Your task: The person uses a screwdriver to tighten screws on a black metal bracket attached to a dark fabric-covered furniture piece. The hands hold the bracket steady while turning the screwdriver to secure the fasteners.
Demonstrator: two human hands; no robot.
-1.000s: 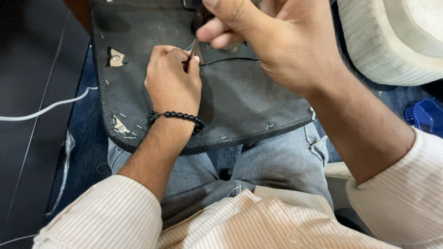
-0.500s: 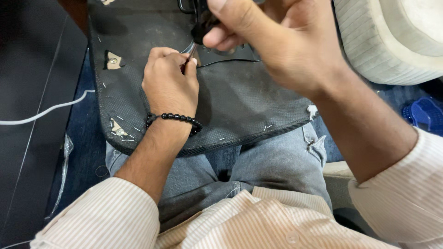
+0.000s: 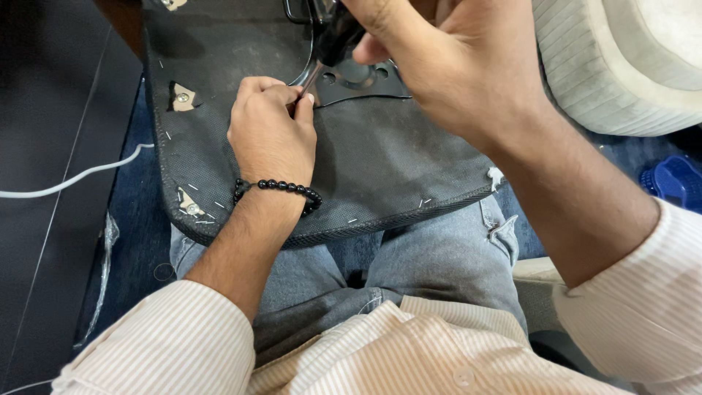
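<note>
Left hand (image 3: 272,135) pinched on thin metal tool (image 3: 310,77) atop mat (image 3: 380,161), right hand (image 3: 446,62) clamped on dark part (image 3: 335,36) above-right; view since shifted, exposing metal plate (image 3: 362,79) between hands.

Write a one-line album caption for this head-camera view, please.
Seated person's left hand pinches a thin metal tool on a dark fabric panel across the lap, right hand gripping a black part above.
</note>
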